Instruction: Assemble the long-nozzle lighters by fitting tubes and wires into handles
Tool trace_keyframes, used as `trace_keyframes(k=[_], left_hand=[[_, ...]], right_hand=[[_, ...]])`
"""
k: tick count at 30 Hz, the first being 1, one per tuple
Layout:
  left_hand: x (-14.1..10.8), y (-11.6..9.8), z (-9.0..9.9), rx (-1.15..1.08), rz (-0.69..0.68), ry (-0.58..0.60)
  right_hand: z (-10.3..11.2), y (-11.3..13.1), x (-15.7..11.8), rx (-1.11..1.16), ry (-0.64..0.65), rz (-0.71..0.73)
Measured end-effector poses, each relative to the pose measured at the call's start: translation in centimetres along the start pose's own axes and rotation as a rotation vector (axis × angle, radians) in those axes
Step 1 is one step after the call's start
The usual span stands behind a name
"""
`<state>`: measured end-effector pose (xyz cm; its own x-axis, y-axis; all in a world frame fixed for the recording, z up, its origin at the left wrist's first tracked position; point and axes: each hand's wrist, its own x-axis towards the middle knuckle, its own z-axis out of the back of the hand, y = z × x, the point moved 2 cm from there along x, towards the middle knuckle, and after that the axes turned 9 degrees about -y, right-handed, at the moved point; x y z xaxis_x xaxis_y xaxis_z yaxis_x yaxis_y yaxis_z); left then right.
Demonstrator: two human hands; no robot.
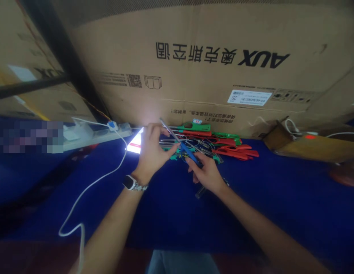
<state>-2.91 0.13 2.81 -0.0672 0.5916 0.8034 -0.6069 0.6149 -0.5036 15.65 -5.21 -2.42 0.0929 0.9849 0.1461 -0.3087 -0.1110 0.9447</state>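
A long-necked blue lighter (190,154) with a thin metal barrel slants up and to the left in front of me. My right hand (207,171) is closed round its blue handle. Beside the barrel is my left hand (154,146), thumb and forefinger apart, their tips at or very near the metal; whether they touch it I cannot tell. Behind the hands lies a pile of similar lighters, among them a green lighter (198,126) with a small tag and several red lighters (236,151). Under my right hand lies a small dark, partly see-through piece (200,192), mostly hidden.
A lit screen (135,142) glows behind my left hand. A white cable (94,186) runs across the blue cloth (165,217) from a power strip (93,137). A large cardboard box (194,76) stands at the back. At right is a smaller open box (314,146).
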Motion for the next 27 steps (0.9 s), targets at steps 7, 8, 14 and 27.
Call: trace_keyframes(k=[7,8,14,27], left_hand=[[-3.9,-0.1,-4.7,-0.612,0.759,0.181],[-4.2,-0.3,-5.1,-0.693,0.809,0.181],[-4.8,-1.9,-5.5,-0.887,0.999,0.069],[-3.8,-2.2,-5.0,-1.223,1.133,-0.005]], right_hand=[[-1.1,0.3,-0.8,0.1,0.001,0.016],[-1.2,0.3,-0.8,0.096,0.004,0.013],[-1.3,0.1,-0.9,0.059,0.015,-0.003],[-2.2,1.8,-1.6,-0.036,0.201,-0.015]])
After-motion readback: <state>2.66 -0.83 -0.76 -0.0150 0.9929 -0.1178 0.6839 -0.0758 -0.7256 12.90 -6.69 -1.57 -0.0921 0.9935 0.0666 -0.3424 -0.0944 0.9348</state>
